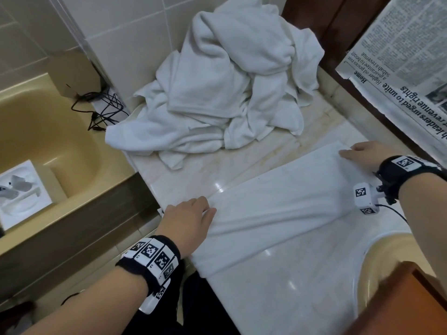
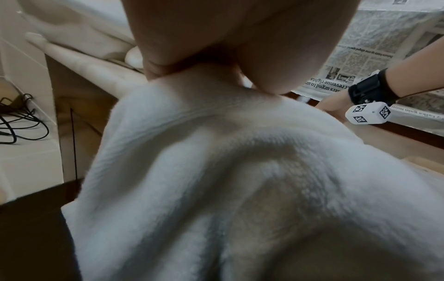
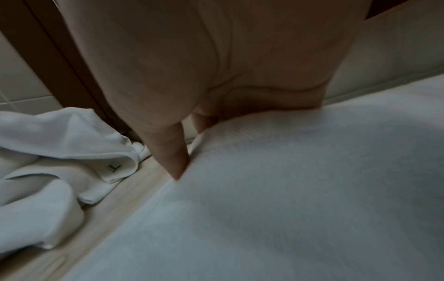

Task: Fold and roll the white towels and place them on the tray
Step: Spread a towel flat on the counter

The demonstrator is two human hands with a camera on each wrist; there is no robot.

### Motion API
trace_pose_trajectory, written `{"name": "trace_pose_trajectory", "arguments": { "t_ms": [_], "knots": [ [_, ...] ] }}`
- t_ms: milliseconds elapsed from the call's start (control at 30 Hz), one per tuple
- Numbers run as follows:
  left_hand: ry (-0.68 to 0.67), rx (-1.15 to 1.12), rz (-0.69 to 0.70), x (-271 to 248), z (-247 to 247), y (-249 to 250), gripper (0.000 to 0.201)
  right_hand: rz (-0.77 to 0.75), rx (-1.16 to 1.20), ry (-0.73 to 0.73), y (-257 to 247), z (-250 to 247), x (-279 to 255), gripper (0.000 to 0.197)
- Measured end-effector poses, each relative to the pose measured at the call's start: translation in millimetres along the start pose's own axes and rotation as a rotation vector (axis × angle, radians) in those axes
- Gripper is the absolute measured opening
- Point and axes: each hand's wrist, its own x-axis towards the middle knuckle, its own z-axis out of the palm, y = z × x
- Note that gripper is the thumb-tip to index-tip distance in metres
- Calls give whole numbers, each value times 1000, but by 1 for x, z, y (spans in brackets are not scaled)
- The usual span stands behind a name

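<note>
While a folded towel (image 1: 278, 206) lies flat across the counter (image 1: 278, 298), head view shows the left hand (image 1: 186, 221) on its near-left end and the right hand (image 1: 360, 153) on the far-right end; a towel pile (image 1: 225, 93) sits behind, newspaper (image 1: 406, 56) to the right. Left wrist: grip pinching the towel (image 2: 216, 180) edge. Right wrist: fingers (image 3: 173, 152) pressed onto the towel (image 3: 288, 209) edge, grip state unclear.
</note>
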Motion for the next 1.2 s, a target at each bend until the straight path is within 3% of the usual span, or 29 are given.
{"name": "trace_pose_trajectory", "arguments": {
  "t_ms": [167, 267, 400, 500, 767, 933, 1033, 1100, 1133, 1200],
  "knots": [
    [22, -193, -23, -1, -5, -5, 27, -70, 12, 108, 3, 9, -1, 28],
    [22, -290, -84, 0, -7, -6, 26, -66, 15, 122, -3, 12, -3, 34],
    [124, -110, -91, 3, -1, 1, 32, -37, -2, 93, -15, 13, -4, 34],
    [124, -11, -113, 4, 0, 3, 33, -12, -18, 89, -17, 16, 2, 27],
    [149, -96, -233, 7, -9, -3, 37, 28, -34, 118, -20, 24, 10, 35],
    [235, -8, -179, 10, 3, -7, 42, 56, -65, 119, -23, 26, 17, 29],
    [316, 76, -15, 6, 0, -2, 42, 32, -50, 121, -19, 26, 20, 32],
    [342, -15, 137, -3, -5, 1, 39, 5, -38, 130, -15, 24, 19, 33],
    [306, -136, 179, -8, -10, 3, 36, -5, -35, 130, -15, 24, 18, 35],
    [84, -444, 145, -18, -24, 8, 34, -12, -35, 121, -15, 23, 15, 34]
  ]
}}
